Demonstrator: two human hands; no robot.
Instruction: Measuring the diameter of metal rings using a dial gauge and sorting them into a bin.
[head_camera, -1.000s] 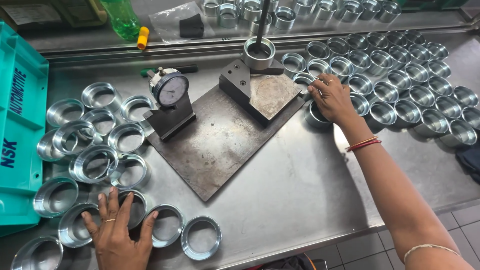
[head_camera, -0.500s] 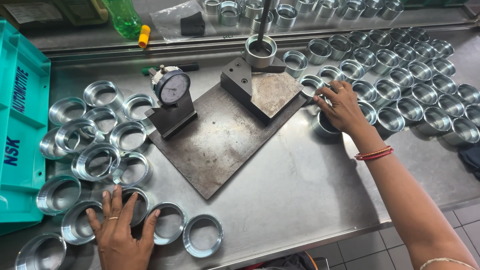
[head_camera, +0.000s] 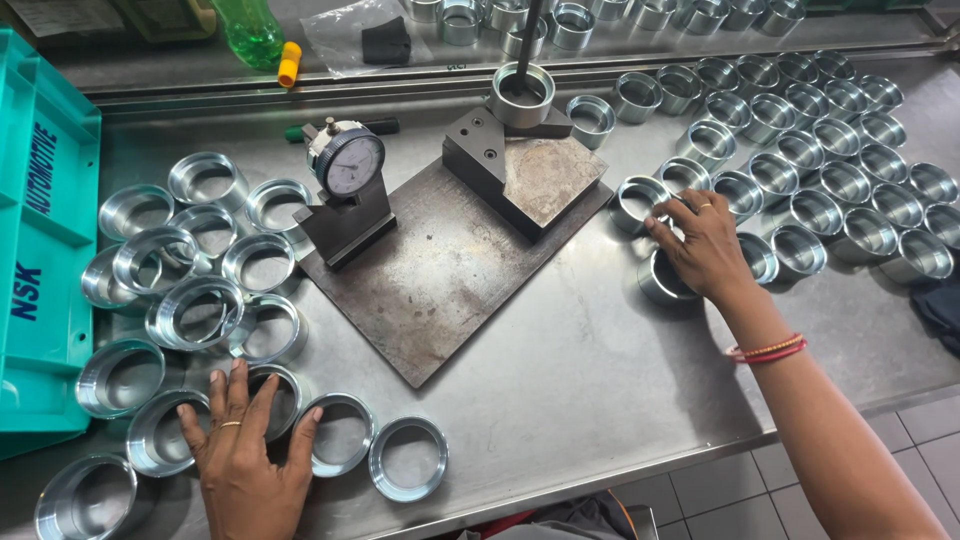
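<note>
My left hand (head_camera: 243, 450) lies flat with fingers spread over a steel ring (head_camera: 272, 397) at the near left, among several loose shiny rings (head_camera: 200, 312). My right hand (head_camera: 706, 247) rests on top of another steel ring (head_camera: 662, 282) right of the dark steel base plate (head_camera: 440, 275), fingers curled over its rim. A dial gauge (head_camera: 346, 165) on a block stands on the plate's left corner. A gauge fixture block (head_camera: 505, 175) with a ring (head_camera: 521, 96) on its post stands at the plate's far corner.
Many steel rings (head_camera: 815, 150) stand in rows at the far right. A teal plastic crate (head_camera: 40, 240) lines the left edge. A green bottle (head_camera: 248, 30), yellow marker (head_camera: 289, 63) and plastic bag (head_camera: 370, 40) sit on the back ledge. The table's front edge (head_camera: 560, 485) runs near me.
My right hand has drawn toward me and to the left with the ring beneath it. My left hand has stayed on the rings at the near left.
</note>
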